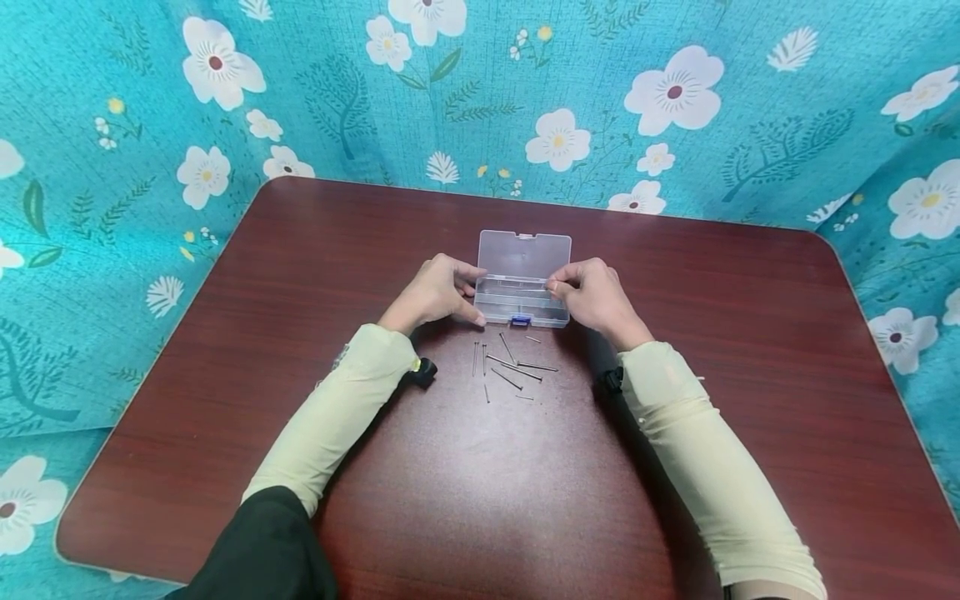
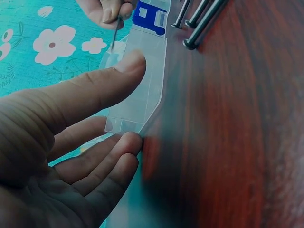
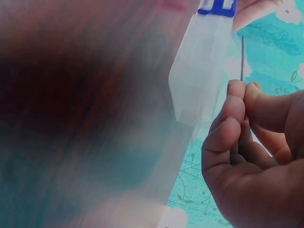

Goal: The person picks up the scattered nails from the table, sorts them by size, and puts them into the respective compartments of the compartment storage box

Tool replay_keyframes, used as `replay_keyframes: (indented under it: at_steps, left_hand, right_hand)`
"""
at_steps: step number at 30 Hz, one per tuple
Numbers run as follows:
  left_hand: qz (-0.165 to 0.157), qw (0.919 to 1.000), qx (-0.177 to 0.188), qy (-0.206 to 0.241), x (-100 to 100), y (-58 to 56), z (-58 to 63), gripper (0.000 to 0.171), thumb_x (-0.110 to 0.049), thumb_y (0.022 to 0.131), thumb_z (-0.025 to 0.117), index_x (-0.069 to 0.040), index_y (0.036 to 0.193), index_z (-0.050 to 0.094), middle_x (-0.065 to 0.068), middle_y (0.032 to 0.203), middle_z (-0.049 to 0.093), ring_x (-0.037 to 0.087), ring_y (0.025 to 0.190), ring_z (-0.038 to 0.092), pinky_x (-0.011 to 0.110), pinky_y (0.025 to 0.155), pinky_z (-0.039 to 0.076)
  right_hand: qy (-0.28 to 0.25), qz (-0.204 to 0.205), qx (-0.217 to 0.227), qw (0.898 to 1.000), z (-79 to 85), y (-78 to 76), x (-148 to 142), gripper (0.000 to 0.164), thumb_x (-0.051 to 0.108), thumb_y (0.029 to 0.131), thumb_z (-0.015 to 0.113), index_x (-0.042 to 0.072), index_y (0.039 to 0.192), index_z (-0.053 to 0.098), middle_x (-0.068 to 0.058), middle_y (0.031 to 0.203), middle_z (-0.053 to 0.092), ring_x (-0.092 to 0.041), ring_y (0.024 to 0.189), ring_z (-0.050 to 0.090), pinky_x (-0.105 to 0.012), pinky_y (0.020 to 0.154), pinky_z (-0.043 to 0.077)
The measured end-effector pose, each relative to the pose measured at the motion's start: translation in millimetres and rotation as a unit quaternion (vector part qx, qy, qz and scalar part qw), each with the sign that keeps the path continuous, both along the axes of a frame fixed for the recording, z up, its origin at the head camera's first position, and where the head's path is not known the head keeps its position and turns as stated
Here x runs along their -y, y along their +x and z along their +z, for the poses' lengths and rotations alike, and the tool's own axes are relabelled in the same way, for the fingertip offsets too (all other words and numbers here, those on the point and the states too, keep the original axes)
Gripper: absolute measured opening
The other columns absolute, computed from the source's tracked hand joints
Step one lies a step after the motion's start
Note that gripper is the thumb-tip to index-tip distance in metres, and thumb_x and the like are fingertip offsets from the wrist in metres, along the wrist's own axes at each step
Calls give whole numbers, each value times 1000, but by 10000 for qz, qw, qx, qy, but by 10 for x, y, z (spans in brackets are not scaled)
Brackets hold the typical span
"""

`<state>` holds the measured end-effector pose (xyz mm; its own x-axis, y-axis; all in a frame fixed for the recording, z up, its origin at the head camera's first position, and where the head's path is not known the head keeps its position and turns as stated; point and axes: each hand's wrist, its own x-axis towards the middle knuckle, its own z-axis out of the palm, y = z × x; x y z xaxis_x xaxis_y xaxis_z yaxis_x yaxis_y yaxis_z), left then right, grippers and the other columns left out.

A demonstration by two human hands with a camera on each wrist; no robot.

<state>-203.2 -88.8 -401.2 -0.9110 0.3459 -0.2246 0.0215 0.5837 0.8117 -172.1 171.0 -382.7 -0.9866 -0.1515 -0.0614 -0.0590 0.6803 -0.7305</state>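
Observation:
A clear plastic compartment box (image 1: 522, 313) with a blue latch (image 1: 521, 320) sits on the table, its lid (image 1: 525, 254) raised at the back. At its left end my left hand (image 1: 444, 292) grips the box, thumb by the front corner and fingers farther back. Between thumb and fingertips my right hand (image 1: 592, 293) pinches a thin metal nail (image 3: 242, 59), held above the right part of the box. In the left wrist view the nail (image 2: 116, 33) points down from the right fingers. Several loose nails (image 1: 513, 367) of different lengths lie in front of the box.
The dark red-brown wooden table (image 1: 360, 242) has rounded corners. Behind and beside it hangs a turquoise cloth (image 1: 495, 83) with white flowers. Both forearms, in pale sleeves (image 1: 341, 408), reach in from the near side.

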Motion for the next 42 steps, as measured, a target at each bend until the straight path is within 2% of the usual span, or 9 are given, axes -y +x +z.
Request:
replay_keyframes:
  at_steps: [9,15,21,30,36,42]
  left_hand:
    - [-15,9998,-174,-48,-23,15,-6,78,-12,54,101,-11,127,72,5,96,71,16,92,63,32,84,51]
    - [-24,9999,-127,-86,-30,16,-2,78,-12,55,101,-13,127,71,4,97,72,15,93,63,32,85,51]
    - [11,9999,-82,-99,-32,24,-7,79,-11,55,101,-13,129,71,2,105,71,15,94,64,31,84,52]
    - [-7,9999,-114,-46,-37,20,-16,78,-11,55,101,-12,128,71,3,108,72,14,94,65,32,85,52]
    - [-30,9999,-119,-61,-30,21,-15,79,-12,55,101,-12,128,71,3,110,72,14,94,65,32,86,52]
    - [3,9999,-160,-48,-11,12,9,78,-11,54,101,-12,126,72,3,108,72,15,93,65,32,86,52]
  right_hand:
    - [73,-120,-38,9999,-40,-47,4,17,13,99,65,3,99,78,-8,83,71,-23,74,53,-36,64,41]
    - [96,-100,-47,9999,-39,-35,6,17,13,99,64,3,99,78,-8,85,71,-23,73,52,-37,63,41]
    - [104,-95,-45,9999,-49,-40,13,17,12,99,64,3,98,78,-7,88,71,-24,75,51,-37,64,41]
    - [155,-119,44,9998,-42,-46,24,17,12,100,63,3,97,78,-8,84,69,-24,76,51,-37,64,41]
    - [115,-59,131,9998,-29,-14,7,19,13,101,62,3,97,77,-11,87,69,-24,72,50,-37,63,40]
    - [172,66,167,9997,-11,29,-38,20,13,100,62,3,90,76,-9,80,63,-24,71,48,-37,65,39]
